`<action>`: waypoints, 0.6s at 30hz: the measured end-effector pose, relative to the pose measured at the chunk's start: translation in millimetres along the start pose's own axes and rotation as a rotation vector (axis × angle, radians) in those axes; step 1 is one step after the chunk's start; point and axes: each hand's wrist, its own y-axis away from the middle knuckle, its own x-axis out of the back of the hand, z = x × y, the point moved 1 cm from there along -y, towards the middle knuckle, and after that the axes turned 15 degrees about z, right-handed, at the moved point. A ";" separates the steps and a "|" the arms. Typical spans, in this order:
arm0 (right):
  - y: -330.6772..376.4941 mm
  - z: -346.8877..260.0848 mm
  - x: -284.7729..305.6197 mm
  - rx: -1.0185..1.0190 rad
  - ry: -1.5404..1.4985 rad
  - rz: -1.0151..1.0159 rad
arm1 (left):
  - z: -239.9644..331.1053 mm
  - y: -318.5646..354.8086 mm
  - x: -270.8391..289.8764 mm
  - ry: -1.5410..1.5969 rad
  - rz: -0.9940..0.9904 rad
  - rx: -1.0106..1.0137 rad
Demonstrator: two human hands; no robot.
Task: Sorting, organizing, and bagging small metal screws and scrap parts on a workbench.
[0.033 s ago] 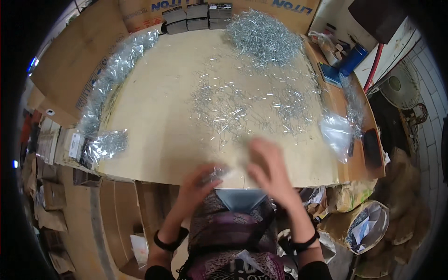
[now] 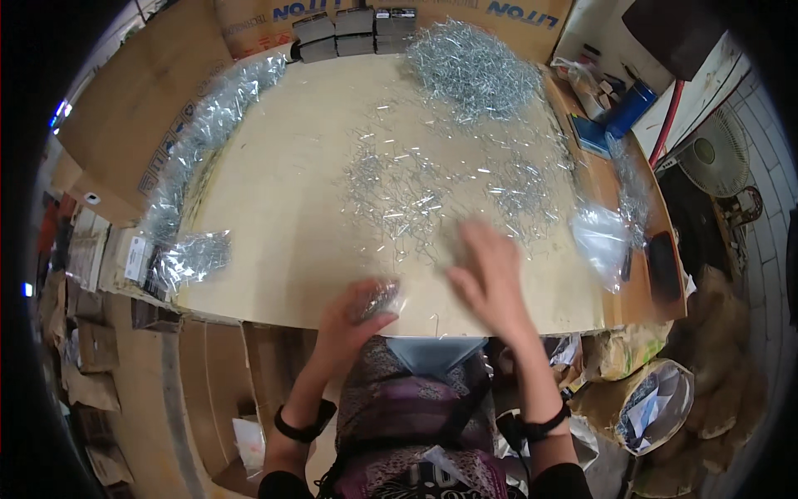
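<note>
My left hand [image 2: 342, 323], near the front edge of the table [image 2: 283, 183], is closed round a small clear plastic bag [image 2: 381, 301] with shiny metal bits inside. To its right, my right hand [image 2: 497, 287] hovers over the near side of the scattered thin metal pins [image 2: 395, 200]. Its thumb stands apart from the fingers, whose tips are blurred; nothing shows in them. A large heap of the same pins [image 2: 474, 71] lies at the far right. Below the front edge, between my forearms, is a pale blue-grey tray [image 2: 434, 353].
Filled clear bags [image 2: 212, 121] line the left edge, with another bag [image 2: 195, 256] at the near left corner. Dark boxes [image 2: 353, 43] are stacked at the back. On the right ledge lie empty plastic bags [image 2: 600, 241], a dark phone [image 2: 662, 264] and a blue cylinder [image 2: 632, 108].
My right hand has moved away from the bag, forward and slightly right toward the pins. My left hand has raised the bag slightly and tipped it more upright.
</note>
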 end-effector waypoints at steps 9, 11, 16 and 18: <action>-14.0 5.8 -8.5 0.085 -0.028 -0.071 | -3.8 -14.0 4.6 0.068 0.032 0.060; -6.7 -18.3 -17.8 -0.064 -0.394 -0.110 | 6.2 -15.0 2.4 0.053 -0.048 0.045; 7.1 -14.6 -50.5 -0.337 -0.653 -0.161 | 2.7 -15.3 -4.3 0.150 0.030 0.089; 10.0 -19.2 -57.1 -0.475 -0.737 -0.058 | 0.5 -15.8 0.6 0.117 0.025 0.111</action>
